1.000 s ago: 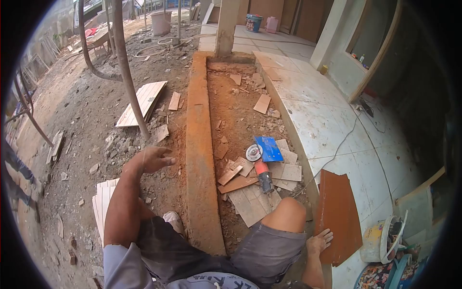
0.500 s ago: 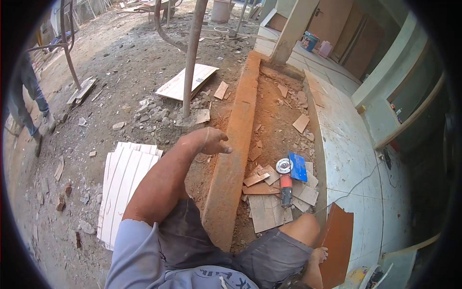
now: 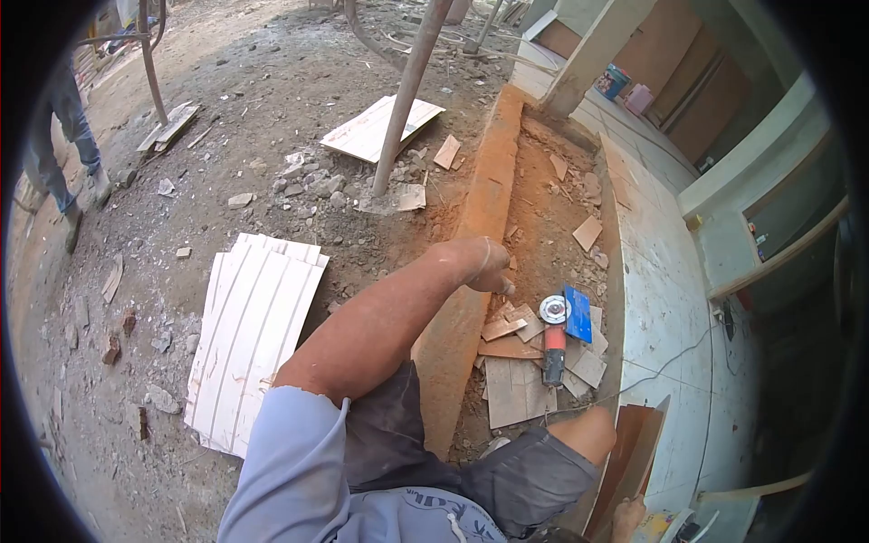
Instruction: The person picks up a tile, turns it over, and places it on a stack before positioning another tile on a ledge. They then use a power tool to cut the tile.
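My left hand (image 3: pixel 491 266) reaches over the orange-brown low wall (image 3: pixel 484 204), its fingers pointing down and partly hidden; nothing shows in them. Just beyond lie cut pieces of tile (image 3: pixel 516 403) in the trench. On the pile rests an angle grinder (image 3: pixel 553 348) with a red and black body and a pale disc, beside a blue flat piece (image 3: pixel 577 315). At the lower right, my right hand (image 3: pixel 627 518) is closed on the lower edge of a large brown tile (image 3: pixel 632 434), which stands tilted next to my right knee.
Stacked pale tiles (image 3: pixel 258 330) lie on the rubble ground at left, with more tiles (image 3: pixel 376 127) by a metal pole (image 3: pixel 407 95). A tiled floor (image 3: pixel 652 317) with a cord (image 3: pixel 670 362) runs along the right. A person's legs (image 3: pixel 68 136) show at far left.
My left hand has moved right, across the low wall toward the tile pieces and grinder. My right hand has shifted lower right, and the brown tile is tilted more on edge. The view has turned slightly.
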